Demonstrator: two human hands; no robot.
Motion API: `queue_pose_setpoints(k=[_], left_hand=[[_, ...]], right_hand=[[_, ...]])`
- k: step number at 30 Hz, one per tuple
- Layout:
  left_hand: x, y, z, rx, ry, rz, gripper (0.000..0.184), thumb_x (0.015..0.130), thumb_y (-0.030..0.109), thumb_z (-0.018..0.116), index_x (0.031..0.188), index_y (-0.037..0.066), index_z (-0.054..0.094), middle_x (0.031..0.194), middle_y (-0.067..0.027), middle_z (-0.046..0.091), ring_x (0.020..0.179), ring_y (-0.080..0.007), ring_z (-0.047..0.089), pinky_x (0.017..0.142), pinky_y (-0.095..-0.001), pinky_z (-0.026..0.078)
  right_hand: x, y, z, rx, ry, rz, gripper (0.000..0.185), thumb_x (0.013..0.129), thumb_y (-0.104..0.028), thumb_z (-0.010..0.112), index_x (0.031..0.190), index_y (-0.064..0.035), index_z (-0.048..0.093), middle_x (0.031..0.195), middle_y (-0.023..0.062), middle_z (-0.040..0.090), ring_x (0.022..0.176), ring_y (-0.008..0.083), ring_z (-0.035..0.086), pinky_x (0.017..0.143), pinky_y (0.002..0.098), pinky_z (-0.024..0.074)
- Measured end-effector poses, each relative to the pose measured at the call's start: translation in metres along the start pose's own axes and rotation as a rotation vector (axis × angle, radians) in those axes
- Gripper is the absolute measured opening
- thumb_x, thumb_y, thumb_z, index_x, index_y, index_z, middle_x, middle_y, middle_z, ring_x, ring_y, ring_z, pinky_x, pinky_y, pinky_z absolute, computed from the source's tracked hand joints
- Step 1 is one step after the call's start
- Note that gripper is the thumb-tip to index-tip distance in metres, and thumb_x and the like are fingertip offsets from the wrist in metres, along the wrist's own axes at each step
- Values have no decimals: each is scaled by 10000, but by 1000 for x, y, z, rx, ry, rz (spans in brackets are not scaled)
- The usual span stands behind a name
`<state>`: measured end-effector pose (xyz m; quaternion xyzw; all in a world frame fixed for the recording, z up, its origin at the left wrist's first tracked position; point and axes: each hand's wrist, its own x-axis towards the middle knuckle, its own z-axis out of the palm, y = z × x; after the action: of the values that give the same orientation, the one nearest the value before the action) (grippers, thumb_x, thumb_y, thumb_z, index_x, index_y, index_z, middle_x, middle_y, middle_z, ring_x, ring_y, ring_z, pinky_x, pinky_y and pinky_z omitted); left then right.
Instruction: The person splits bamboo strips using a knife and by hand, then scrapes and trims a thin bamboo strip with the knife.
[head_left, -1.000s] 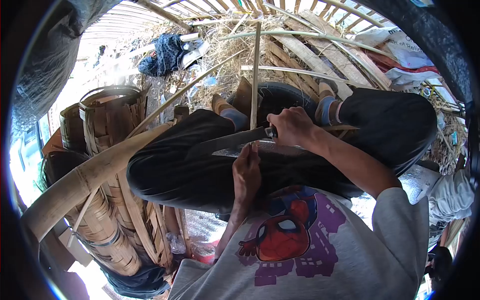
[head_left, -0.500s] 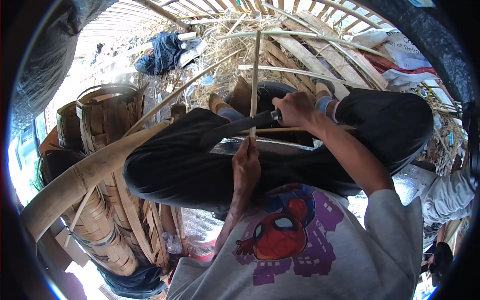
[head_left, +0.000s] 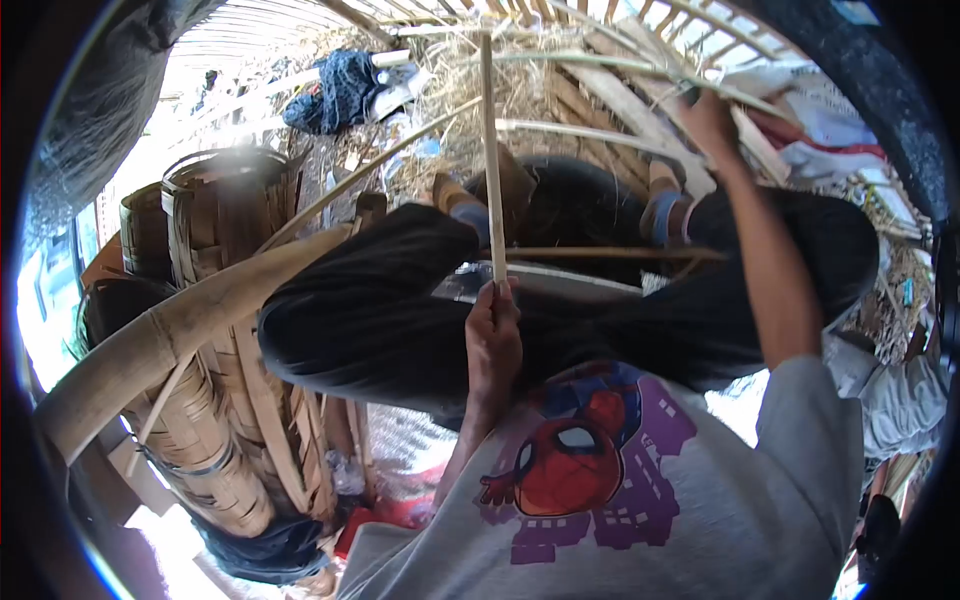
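My left hand (head_left: 494,325) is closed round the lower end of a thin bamboo strip (head_left: 490,160), which points away from me over my crossed legs. Far out to the upper right, my right hand (head_left: 708,118) is closed on the dark handle of the knife. The blade is blurred and hard to make out against the wood pieces behind it. Between my feet sits a dark round basin (head_left: 575,185), and another thin strip (head_left: 610,252) lies across in front of it.
A thick bamboo pole (head_left: 165,335) slants along my left side. Woven bamboo baskets (head_left: 215,215) stand beyond it. Split boards (head_left: 630,110) and straw lie ahead, with a dark blue cloth (head_left: 340,95) on the ground. White sacks (head_left: 825,110) are at the upper right.
My right hand has swung the knife off the strip, away to the upper right. The strip, still in my left hand, now tilts slightly left at its far end.
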<state>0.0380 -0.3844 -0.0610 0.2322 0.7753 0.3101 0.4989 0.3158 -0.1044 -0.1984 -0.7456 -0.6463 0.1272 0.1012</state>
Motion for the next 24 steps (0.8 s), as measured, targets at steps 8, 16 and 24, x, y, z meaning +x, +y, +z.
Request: queue_pose_setpoints(k=[8,16,24], left_hand=[[8,8,10,-25,-55,30,228,1006,182,442,1051,3,576,661,28,447,591,-44,395,518,-220,325],[9,6,9,-108,-88,-14,204,1013,200,418,940,34,511,648,40,442,546,-32,369,487,-201,311],[9,4,12,163,-11,86,189,983,156,430,897,13,520,605,-48,464,546,-112,457,518,-307,364]], right_hand=[[-97,-103,-42,329,-432,-589,150,766,-181,683,864,-72,647,668,149,653,646,315,675,632,431,535],[-154,-121,-39,333,-617,-833,143,721,-174,669,804,-77,607,628,181,622,654,372,650,626,464,520],[-153,-124,-32,222,-655,-781,227,651,-204,697,831,-78,642,666,162,656,688,346,675,681,457,534]])
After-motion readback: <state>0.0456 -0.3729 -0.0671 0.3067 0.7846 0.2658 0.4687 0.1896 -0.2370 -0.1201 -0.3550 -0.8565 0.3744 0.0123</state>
